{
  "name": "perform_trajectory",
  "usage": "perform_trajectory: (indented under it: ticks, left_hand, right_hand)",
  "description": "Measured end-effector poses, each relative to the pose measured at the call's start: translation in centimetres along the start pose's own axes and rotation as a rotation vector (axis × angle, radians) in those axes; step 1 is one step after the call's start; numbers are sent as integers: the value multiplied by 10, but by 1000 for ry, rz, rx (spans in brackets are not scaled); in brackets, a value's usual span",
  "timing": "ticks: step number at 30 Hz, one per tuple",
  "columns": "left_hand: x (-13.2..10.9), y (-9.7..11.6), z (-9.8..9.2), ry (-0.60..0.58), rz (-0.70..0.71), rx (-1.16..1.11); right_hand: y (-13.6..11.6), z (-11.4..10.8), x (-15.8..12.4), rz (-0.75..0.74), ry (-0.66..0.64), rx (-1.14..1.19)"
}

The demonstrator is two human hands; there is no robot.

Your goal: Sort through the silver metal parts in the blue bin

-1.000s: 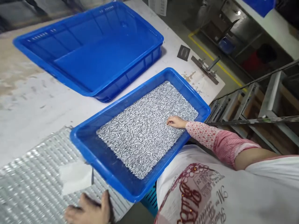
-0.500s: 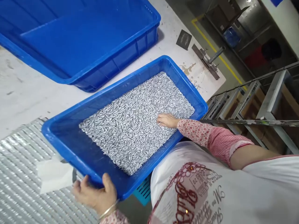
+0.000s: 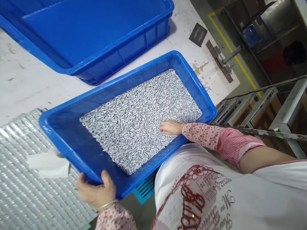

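A blue plastic bin holds a wide layer of small silvery, spindle-shaped metal pieces. My left hand grips the bin's near-left corner, with the thumb by the rim and the other fingers partly hidden at the outer side. Over the pieces, toward the bin's right side, rests my right hand, palm down. Its fingers are slightly bent and apart, touching the pieces; I see nothing lifted in them.
A larger blue crate stands behind on the white table. To the left lie ridged silvery strips with a folded white paper. A dark square plate and a metal clamp sit far right, near a metal rack.
The view has shifted slightly, and the bin's near-left corner appears higher. My left hand has closed more firmly on that corner. My right hand has moved slightly across the pieces.
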State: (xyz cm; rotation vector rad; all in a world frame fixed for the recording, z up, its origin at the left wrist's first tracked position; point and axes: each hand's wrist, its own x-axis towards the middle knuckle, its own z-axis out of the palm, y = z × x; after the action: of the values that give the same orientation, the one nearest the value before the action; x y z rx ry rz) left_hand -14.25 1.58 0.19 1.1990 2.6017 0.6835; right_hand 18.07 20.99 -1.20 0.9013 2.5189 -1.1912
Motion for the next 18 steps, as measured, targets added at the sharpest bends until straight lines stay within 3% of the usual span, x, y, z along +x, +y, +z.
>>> perform_trajectory:
  ticks: [4,8,11,15,18]
  left_hand:
    - [0,2,0,-8,-35,25]
    - [0,5,-1,-13,-87,35]
    - [-1,4,-2,-19,-82,50]
    - [0,5,-3,-23,-81,84]
    - [1,12,-5,-32,-113,90]
  right_hand:
    - [-5,6,3,-40,-68,-331]
    - [-3,8,6,-73,-59,-275]
    - [4,6,7,8,38,133]
    - [18,-7,-1,195,180,1045]
    - [31,-26,-11,258,298,1506]
